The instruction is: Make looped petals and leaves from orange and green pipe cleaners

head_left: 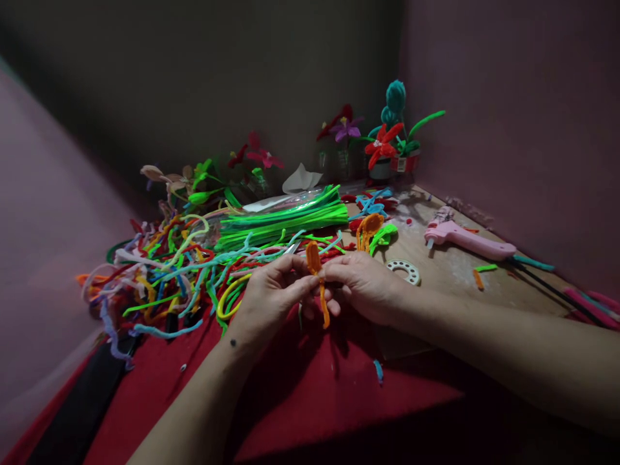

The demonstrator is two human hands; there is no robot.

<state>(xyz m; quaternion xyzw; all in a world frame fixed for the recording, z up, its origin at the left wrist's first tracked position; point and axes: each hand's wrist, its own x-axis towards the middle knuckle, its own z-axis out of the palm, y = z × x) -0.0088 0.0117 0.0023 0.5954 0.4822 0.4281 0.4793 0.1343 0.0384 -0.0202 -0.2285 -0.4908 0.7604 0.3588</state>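
An orange pipe-cleaner piece [314, 258] is upright between my two hands, with a flat looped top and a twisted stem hanging down. My left hand [278, 294] pinches it from the left with thumb and index finger. From the right, my right hand [361, 284] pinches it at the base of the loop. The fingertips of both hands nearly meet there. Metal blades, perhaps scissors [292, 248], show just behind my left hand. More orange looped pieces [371, 229] and a green one [383, 237] lie behind my right hand.
Tangled colored pipe cleaners [159, 271] pile up at the left, beside a green bundle [285, 219]. A pink glue gun [469, 239] and a white ring with holes [404, 272] are on the wooden board at right. Pipe-cleaner flowers [382, 147] stand along the back.
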